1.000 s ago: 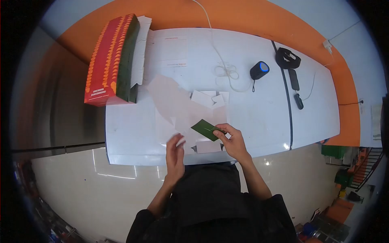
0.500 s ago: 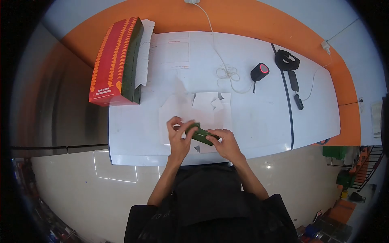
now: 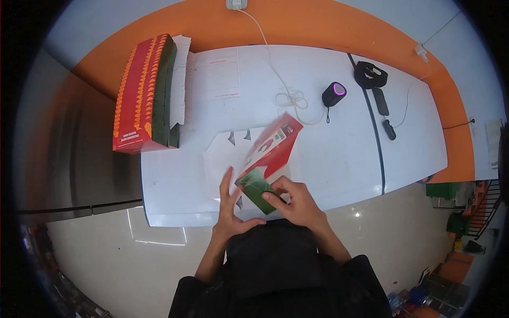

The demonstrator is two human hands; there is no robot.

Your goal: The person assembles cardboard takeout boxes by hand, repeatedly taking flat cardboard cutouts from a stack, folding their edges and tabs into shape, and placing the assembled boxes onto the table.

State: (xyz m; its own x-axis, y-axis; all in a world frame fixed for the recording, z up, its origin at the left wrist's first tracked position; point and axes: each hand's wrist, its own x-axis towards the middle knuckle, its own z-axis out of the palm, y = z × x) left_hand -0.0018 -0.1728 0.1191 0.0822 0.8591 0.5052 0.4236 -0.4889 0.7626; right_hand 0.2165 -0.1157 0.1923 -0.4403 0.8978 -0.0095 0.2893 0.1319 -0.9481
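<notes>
A red and green cardboard food box (image 3: 274, 153) stands partly folded at the table's front edge, its red panel tilted up and slightly blurred. My right hand (image 3: 303, 205) pinches the box's green end between thumb and fingers. On the other side, my left hand (image 3: 228, 209) has its thumb and fingers spread, with the fingers upright against the box's left edge. Beneath the box lies white die-cut cardboard (image 3: 218, 151) with notched edges, partly hidden by the box and hands.
A stack of red and green flat boxes (image 3: 139, 98) stands at the table's back left. Farther right are a black speaker (image 3: 334, 95) with a lit ring, a coiled white cable (image 3: 290, 99), a black strap-like item (image 3: 370, 75) and a small black device (image 3: 389, 130) on a wire.
The green piece between both hands has become a raised box with its red panel showing. My left hand has opened from its grip; my right hand still holds the green end.
</notes>
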